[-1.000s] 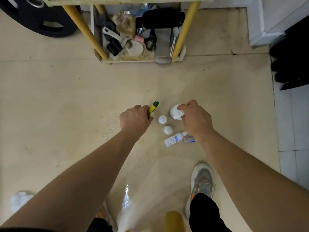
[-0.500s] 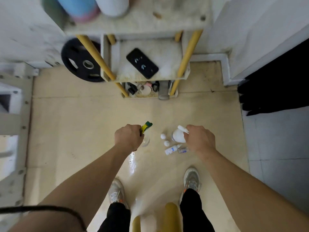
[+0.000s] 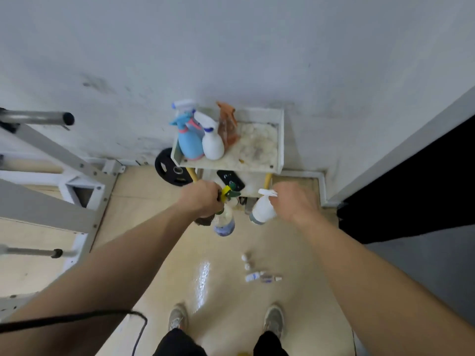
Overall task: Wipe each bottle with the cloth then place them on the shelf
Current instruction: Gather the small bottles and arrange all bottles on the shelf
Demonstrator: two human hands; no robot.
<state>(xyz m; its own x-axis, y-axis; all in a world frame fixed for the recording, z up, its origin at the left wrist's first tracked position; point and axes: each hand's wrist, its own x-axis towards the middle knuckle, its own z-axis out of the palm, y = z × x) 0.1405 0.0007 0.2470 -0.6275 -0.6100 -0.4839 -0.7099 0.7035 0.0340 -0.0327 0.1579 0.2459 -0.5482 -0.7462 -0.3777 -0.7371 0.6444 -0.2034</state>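
Left hand (image 3: 203,201): fingers grip clear, yellow-triggered spray bottle (image 3: 224,223).
Right hand (image 3: 293,201): seemingly grips white plastic spray bottle (image 3: 262,210).
White shelf (image 3: 280,140): three spray bottles (image 3: 203,142) up; small floor bottles (image 3: 257,277) left.

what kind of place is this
Likely a small gym corner: a black weight plate, a white metal rack with bars on the left, and a small shelf of spray bottles.
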